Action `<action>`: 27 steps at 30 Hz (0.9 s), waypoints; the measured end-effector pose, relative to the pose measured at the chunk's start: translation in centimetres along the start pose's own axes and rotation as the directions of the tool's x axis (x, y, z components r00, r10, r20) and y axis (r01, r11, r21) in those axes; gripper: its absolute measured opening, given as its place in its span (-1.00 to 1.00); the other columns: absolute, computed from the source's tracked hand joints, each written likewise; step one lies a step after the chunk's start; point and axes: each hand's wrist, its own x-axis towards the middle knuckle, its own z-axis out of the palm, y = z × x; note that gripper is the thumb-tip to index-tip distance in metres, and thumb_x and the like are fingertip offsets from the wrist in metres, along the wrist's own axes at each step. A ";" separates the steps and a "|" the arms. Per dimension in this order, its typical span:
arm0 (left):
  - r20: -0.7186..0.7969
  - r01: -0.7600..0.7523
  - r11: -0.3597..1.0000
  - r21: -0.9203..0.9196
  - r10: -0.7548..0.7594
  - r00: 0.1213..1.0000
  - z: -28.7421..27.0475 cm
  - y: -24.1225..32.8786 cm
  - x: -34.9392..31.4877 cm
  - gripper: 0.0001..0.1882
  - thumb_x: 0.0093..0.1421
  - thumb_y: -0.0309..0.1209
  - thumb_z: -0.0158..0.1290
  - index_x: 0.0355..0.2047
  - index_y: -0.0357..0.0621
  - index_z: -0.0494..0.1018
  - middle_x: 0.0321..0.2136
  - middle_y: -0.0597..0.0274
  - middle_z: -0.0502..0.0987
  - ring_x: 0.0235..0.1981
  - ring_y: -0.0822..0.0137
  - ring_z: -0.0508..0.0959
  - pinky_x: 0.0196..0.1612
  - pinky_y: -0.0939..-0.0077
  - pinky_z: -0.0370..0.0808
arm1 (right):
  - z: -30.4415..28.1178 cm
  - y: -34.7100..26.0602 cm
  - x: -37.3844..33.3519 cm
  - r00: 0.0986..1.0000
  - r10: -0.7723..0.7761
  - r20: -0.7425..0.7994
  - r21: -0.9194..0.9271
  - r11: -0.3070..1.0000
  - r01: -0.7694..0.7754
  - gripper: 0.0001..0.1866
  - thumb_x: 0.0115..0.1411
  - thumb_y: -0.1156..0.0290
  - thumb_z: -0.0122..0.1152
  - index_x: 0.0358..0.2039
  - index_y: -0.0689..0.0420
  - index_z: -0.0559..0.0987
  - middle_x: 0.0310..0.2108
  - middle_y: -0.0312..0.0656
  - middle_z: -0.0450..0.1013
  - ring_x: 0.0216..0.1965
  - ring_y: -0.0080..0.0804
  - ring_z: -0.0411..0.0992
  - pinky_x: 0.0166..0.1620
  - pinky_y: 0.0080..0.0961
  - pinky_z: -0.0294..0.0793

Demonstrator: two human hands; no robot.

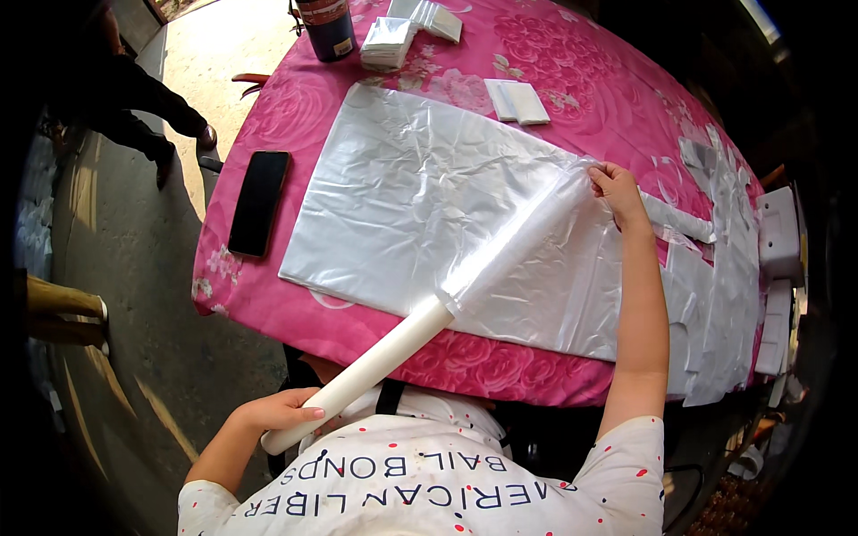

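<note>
My left hand (279, 411) grips the near end of a long white roll (375, 362) of clear plastic film, close to my chest. The roll points up and right across the table edge. A strip of film (518, 241) runs off the roll to my right hand (617, 189), which pinches its far end over the table. Beneath it a stack of clear plastic sheets (402, 188) lies flat on the pink floral tablecloth (581, 80).
A black phone (259, 201) lies at the table's left edge. A dark can (327, 27) and stacks of folded white sheets (390, 42) (517, 101) sit at the far side. White cut pieces (724, 259) cover the right end. Another person's legs (143, 116) are at the far left.
</note>
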 end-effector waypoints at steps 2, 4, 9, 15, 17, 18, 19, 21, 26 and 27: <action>0.165 0.019 1.000 -0.004 -0.018 0.986 -1.4 -0.3 -0.5 -0.36 0.15 -0.04 0.03 0.09 -0.23 0.23 -0.22 0.16 0.47 -0.17 0.41 0.42 -0.07 0.46 0.36 | -2.4 1.0 0.5 0.997 0.060 -0.048 0.005 0.998 -0.060 -0.88 0.15 0.42 0.13 -0.42 0.21 0.53 -0.60 -0.41 0.35 -0.58 -0.70 0.25 -0.47 -0.73 0.26; 0.205 0.083 0.985 0.153 -0.113 0.972 -2.2 1.3 -0.7 -0.39 0.14 -0.06 0.05 0.07 -0.24 0.27 -0.21 0.15 0.47 -0.15 0.39 0.42 -0.04 0.46 0.34 | -2.4 1.0 0.5 0.999 0.040 -0.031 0.042 0.998 -0.038 -0.88 0.15 0.42 0.14 -0.41 0.21 0.53 -0.60 -0.41 0.36 -0.56 -0.70 0.26 -0.46 -0.73 0.27; 0.192 -0.194 0.665 0.721 0.077 0.978 -1.3 11.4 2.5 -0.44 0.08 -0.07 0.12 -0.05 -0.23 0.37 -0.39 0.09 0.54 -0.36 0.22 0.54 -0.25 0.42 0.43 | 1.6 -0.6 0.5 0.988 -0.095 0.121 0.050 0.995 0.090 -0.87 0.15 0.40 0.15 -0.40 0.21 0.54 -0.58 -0.42 0.37 -0.54 -0.69 0.27 -0.43 -0.71 0.29; 0.098 -0.059 -0.089 0.994 0.547 0.831 3.3 21.2 8.1 -0.50 -0.08 -0.19 0.21 -0.16 -0.18 0.40 -0.24 0.12 0.48 -0.21 0.15 0.49 -0.17 0.29 0.43 | 6.8 -3.6 1.0 0.939 -0.133 0.317 0.016 0.991 0.135 -0.85 0.13 0.41 0.16 -0.39 0.23 0.56 -0.58 -0.41 0.37 -0.55 -0.69 0.26 -0.42 -0.70 0.30; 0.266 -0.048 -0.300 0.953 0.749 0.607 3.0 20.9 12.0 -0.46 -0.08 -0.20 0.21 -0.12 -0.22 0.39 -0.17 0.10 0.44 -0.13 0.15 0.45 -0.07 0.29 0.39 | 7.4 -4.0 1.5 0.937 -0.124 0.327 -0.013 0.991 0.136 -0.85 0.13 0.41 0.16 -0.40 0.24 0.56 -0.58 -0.41 0.37 -0.55 -0.69 0.27 -0.42 -0.71 0.30; 0.356 -0.020 -0.393 0.919 0.808 0.469 2.7 20.4 13.6 -0.44 -0.08 -0.21 0.21 -0.11 -0.25 0.38 -0.13 0.08 0.42 -0.09 0.14 0.44 -0.01 0.28 0.37 | 7.5 -4.0 1.8 0.936 -0.115 0.333 -0.032 0.991 0.133 -0.85 0.13 0.41 0.16 -0.40 0.24 0.56 -0.58 -0.41 0.38 -0.54 -0.69 0.27 -0.42 -0.71 0.29; 0.439 -0.134 -0.429 0.893 0.765 0.472 2.6 19.6 14.4 -0.41 -0.06 -0.18 0.19 -0.07 -0.27 0.36 -0.08 0.06 0.39 -0.04 0.12 0.40 0.04 0.27 0.32 | 7.7 -4.0 2.1 0.933 -0.125 0.337 -0.025 0.990 0.142 -0.85 0.12 0.41 0.17 -0.42 0.24 0.56 -0.58 -0.40 0.38 -0.54 -0.69 0.28 -0.43 -0.70 0.30; 0.602 -0.365 -0.480 0.797 0.668 0.437 2.8 17.5 15.4 -0.34 -0.01 -0.13 0.14 0.01 -0.32 0.30 0.01 0.00 0.32 0.06 0.09 0.32 0.16 0.25 0.22 | 7.7 -4.0 2.6 0.919 -0.120 0.375 -0.044 0.988 0.147 -0.85 0.11 0.40 0.18 -0.43 0.24 0.56 -0.59 -0.41 0.38 -0.54 -0.69 0.28 -0.42 -0.69 0.30; 0.555 -0.395 -0.390 0.831 0.542 0.631 3.9 13.5 15.0 -0.12 0.13 0.18 -0.21 0.18 -0.38 0.04 0.23 -0.08 0.05 0.27 0.08 0.04 0.28 0.18 -0.07 | 7.6 -4.4 3.1 0.926 -0.008 0.378 -0.092 0.995 0.047 -0.79 0.08 0.37 0.20 -0.32 0.23 0.54 -0.49 -0.36 0.41 -0.47 -0.66 0.32 -0.36 -0.68 0.34; 0.554 -0.395 -0.390 0.832 0.540 0.634 4.0 12.9 14.8 -0.10 0.12 0.20 -0.23 0.19 -0.38 0.03 0.24 -0.08 0.03 0.28 0.08 0.03 0.29 0.18 -0.09 | 7.7 -4.4 3.1 0.936 0.004 0.353 -0.068 0.997 0.021 -0.75 0.08 0.36 0.19 -0.26 0.23 0.52 -0.42 -0.32 0.43 -0.43 -0.63 0.34 -0.33 -0.66 0.36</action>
